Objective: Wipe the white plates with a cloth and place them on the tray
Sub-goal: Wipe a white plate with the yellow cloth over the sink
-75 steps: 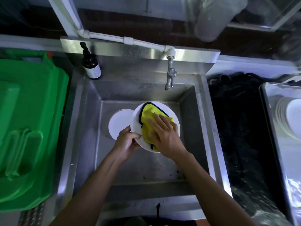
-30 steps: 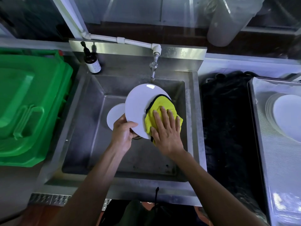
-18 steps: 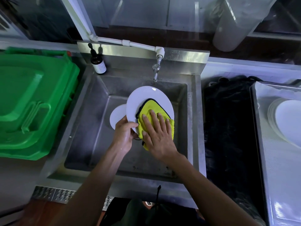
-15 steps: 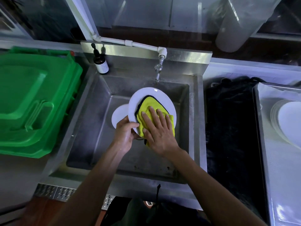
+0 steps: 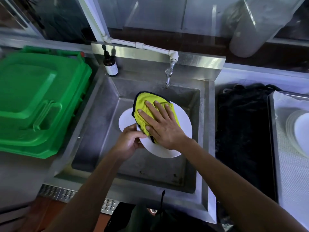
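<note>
Head view, looking down over a steel sink: nearest the viewer, two bare forearms reach in from the bottom edge and meet above the basin. The left hand grips the near-left rim of a white plate, thumb over the top face and the other fingers curled beneath, out of sight. The plate is held above the sink floor, tilted, with its far edge higher. The right hand lies flat on a yellow cloth with dark trim, fingers straight and slightly spread, pressing the cloth against the upper left part of the plate's face; the cloth's far edge hangs past the plate's rim. Just behind the left hand, a second white plate lies lower in the basin, mostly hidden by the held plate and the cloth.

Farther back, a tap hangs over the sink's rear wall, fed by a white pipe running along the backsplash. A brown pump bottle stands on the rear left corner of the sink ledge. To the left sits a green plastic bin lid. To the right lies a dark bundle, and beyond it, at the right edge, a tray holds a stack of white plates, only partly in frame.
</note>
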A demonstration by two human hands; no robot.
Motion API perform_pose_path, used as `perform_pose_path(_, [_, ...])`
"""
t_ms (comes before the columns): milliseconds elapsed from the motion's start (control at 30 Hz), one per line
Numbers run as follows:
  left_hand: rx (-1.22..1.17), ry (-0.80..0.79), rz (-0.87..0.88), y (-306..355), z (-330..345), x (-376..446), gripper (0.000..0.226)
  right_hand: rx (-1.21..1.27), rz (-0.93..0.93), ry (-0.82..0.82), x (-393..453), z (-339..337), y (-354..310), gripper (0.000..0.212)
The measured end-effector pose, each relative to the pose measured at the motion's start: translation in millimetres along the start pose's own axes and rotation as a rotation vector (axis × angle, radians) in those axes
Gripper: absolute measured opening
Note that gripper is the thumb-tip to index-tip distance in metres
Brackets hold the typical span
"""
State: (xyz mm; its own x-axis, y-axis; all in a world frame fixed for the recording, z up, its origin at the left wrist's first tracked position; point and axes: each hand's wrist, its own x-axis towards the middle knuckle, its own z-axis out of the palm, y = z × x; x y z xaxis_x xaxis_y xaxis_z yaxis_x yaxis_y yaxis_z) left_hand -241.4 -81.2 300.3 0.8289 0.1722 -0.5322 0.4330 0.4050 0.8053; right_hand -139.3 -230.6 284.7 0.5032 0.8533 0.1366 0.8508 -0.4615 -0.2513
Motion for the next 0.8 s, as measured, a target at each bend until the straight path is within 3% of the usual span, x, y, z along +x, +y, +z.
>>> perform_pose_path(333, [-0.050, 0.099, 0.047, -2.6, 4.6, -3.8, 0.046, 0.006, 0.222, 0.056, 17.1, 3.9, 23.4, 0.058])
perform_pose_path(800, [-0.168, 0.259, 0.077, -14.0, 11.7, -11.1, 0.060, 0.085, 0.521, -0.027, -23.2, 29.4, 17.0, 0.062])
